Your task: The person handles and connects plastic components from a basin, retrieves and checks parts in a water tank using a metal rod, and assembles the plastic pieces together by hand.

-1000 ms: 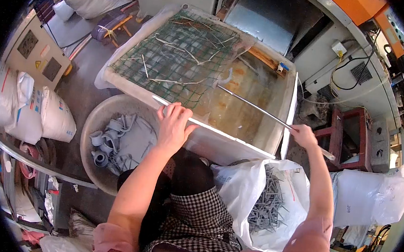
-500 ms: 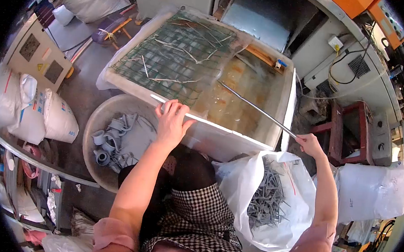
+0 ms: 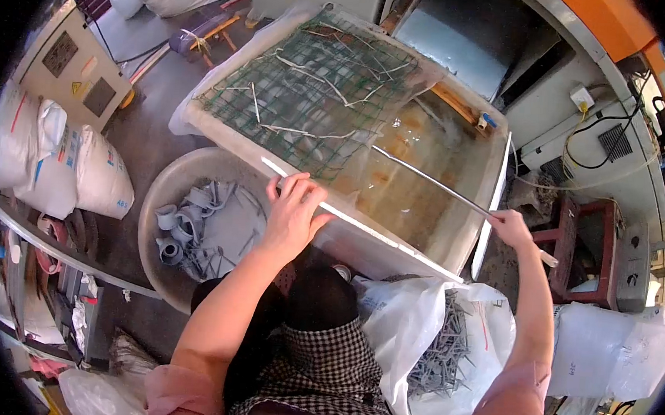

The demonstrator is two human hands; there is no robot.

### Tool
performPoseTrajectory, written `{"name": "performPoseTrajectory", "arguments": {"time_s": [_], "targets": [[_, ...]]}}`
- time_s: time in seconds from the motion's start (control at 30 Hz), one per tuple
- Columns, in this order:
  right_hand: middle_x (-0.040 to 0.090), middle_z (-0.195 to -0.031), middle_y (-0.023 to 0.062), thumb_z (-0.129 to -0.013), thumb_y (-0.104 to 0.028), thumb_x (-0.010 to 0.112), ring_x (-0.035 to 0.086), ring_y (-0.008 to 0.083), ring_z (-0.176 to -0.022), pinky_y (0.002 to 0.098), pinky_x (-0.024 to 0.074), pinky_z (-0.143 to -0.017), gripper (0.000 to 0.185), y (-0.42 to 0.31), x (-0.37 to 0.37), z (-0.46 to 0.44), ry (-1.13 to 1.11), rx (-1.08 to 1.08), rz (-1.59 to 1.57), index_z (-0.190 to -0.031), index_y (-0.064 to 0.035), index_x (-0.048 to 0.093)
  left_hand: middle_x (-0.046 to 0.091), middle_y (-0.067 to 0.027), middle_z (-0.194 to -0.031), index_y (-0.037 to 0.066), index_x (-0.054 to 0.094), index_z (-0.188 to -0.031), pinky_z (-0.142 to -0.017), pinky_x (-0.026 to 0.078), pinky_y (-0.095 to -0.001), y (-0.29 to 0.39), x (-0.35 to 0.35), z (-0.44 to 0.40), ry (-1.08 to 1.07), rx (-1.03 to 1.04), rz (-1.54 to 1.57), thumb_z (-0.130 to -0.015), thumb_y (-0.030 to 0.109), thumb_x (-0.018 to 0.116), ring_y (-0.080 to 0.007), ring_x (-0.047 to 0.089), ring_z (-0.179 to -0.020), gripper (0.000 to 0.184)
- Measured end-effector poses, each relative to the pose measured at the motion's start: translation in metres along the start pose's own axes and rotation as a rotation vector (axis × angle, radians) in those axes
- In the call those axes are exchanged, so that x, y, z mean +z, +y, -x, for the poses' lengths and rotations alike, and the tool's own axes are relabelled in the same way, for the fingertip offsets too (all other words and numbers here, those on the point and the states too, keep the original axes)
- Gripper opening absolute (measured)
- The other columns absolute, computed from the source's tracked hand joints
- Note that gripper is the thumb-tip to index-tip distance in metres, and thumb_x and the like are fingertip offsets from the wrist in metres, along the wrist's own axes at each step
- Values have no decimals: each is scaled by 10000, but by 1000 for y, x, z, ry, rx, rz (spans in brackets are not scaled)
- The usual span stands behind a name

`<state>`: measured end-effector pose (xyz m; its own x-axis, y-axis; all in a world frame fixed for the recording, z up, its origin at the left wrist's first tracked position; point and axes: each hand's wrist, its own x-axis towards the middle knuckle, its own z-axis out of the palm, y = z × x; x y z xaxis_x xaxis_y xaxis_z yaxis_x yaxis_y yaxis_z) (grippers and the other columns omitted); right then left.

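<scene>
My right hand is closed around a thin metal rod. The rod's far end meets the cloudy water near the edge of a green mesh, and its pale butt end sticks out past my wrist. My left hand lies with spread fingers over the near rim of the white water tub. Below that hand is a round grey basin holding grey plastic pipe-like pieces. A white sack of thin grey plastic pieces stands below my right hand.
White sacks stand at the left beside a beige cabinet. On the right are a dark red metal frame and another white sack. A wooden bar and a blue-handled valve sit at the tub's far side.
The view has shifted. My right hand is nearer the rod's far end, and the rod's butt end now shows behind my wrist. The sack's opening looks narrower. My left hand stays on the rim.
</scene>
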<state>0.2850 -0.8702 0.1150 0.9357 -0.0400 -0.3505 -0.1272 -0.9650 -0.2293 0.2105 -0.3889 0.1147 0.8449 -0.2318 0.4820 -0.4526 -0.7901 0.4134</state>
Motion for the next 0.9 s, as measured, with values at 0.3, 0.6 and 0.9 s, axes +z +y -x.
{"name": "performPoseTrajectory", "arguments": {"time_s": [0.3,0.6,0.9], "targets": [[661,-811,165,-846,-268,642,642,235,-734,351,490,-701,284,12,24,-16,-8,-40,-93,-1068,-94,671,531,-70,-1030,80,541,-924,-950,270,-505,2,9,-5,36,36,-27,-646,189,775,-298,462,-1124,379],[677,-941,162,-845,-320,640,651,298,-866,368,498,-778,313,-34,69,-90,27,-119,-112,-1100,-140,665,523,-54,-1026,84,562,-961,-956,265,-514,-2,13,-10,13,19,-17,-628,197,782,-284,461,-1137,415],[670,-1019,128,-862,-360,616,634,279,-965,394,484,-845,311,-68,49,-87,-9,-17,-78,-1114,-185,663,534,-52,-1016,89,557,-942,-948,270,-501,-5,15,-10,57,32,-31,-615,207,779,-276,471,-1120,412]]}}
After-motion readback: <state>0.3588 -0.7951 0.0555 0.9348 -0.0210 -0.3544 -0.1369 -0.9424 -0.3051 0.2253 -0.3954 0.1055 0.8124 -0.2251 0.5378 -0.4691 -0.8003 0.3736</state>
